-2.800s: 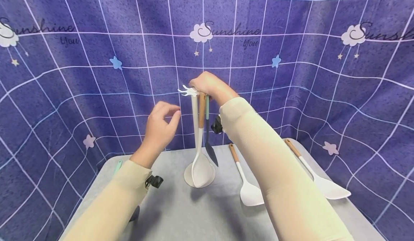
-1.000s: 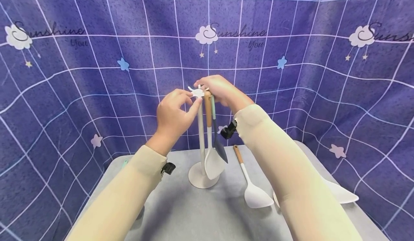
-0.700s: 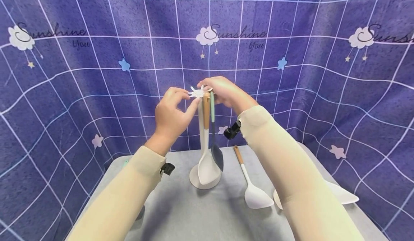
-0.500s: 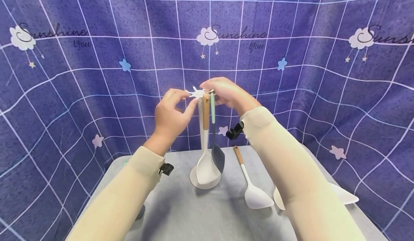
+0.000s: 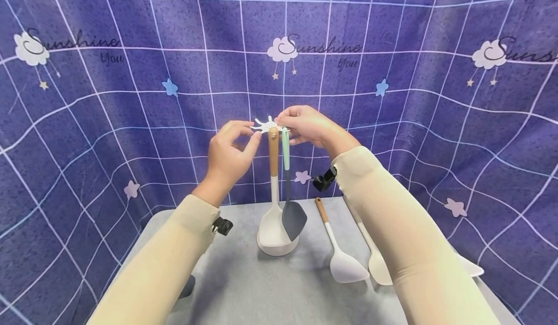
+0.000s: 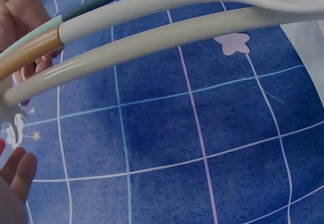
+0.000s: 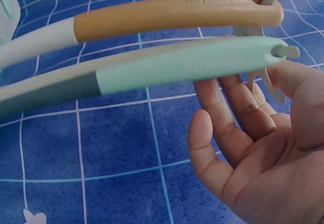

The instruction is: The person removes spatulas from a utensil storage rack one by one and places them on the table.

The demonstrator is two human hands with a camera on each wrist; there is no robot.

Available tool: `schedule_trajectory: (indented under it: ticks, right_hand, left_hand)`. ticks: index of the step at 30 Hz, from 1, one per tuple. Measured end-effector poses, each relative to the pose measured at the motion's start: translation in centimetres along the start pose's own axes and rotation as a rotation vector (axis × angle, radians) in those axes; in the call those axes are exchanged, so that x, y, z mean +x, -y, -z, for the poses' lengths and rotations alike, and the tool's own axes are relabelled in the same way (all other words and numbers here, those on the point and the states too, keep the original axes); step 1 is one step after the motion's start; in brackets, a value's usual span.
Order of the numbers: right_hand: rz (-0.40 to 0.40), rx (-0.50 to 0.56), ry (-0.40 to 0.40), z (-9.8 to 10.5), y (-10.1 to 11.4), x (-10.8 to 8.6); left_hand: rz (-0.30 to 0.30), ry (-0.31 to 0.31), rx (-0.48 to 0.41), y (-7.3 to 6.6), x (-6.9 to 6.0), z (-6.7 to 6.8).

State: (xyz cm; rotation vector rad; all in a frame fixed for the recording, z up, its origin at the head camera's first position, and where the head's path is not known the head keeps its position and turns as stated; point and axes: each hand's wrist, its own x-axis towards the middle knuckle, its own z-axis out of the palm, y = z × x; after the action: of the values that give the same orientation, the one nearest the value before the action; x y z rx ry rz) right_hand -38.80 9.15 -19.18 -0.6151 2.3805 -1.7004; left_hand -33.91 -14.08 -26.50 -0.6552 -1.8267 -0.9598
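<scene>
A white utensil stand (image 5: 279, 251) is upright on the table, with a ring of hooks on top. From its hooks hang a wooden-handled white turner (image 5: 271, 228) and, to its right, a green-handled dark grey turner (image 5: 295, 219). My left hand (image 5: 228, 153) pinches the hook ring at the left between thumb and forefinger. On the right side, my right hand (image 5: 311, 125) holds the ring with thumb and forefinger, its other fingers spread behind the green handle. The right wrist view shows a hook through each handle's hole. Most of the pole is hidden behind the turners in the head view.
Right of the stand lies a wooden-handled white turner (image 5: 347, 268). Another pale utensil (image 5: 379, 269) and a white utensil head (image 5: 471, 266) are partly under my right sleeve. A dark utensil head (image 5: 188, 286) shows by my left sleeve. A purple curtain (image 5: 174, 39) hangs behind.
My left hand has come up to the hook ring. The ring has turned, bringing the green-handled turner forward to face me and the white turner leftward; my right hand has shifted slightly right.
</scene>
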Motion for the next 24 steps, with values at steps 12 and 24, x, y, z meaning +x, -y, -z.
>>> schedule_trajectory:
  ticks: [12, 24]
  right_hand:
    - [0.003, -0.012, -0.017, 0.0, 0.0, -0.2]
    - [0.004, -0.080, -0.075, -0.1, 0.2, 0.1]
  left_hand:
    - [0.025, 0.023, -0.117, 0.8, 0.3, 0.1]
    - [0.081, 0.029, -0.204, 1.2, 0.5, -0.4]
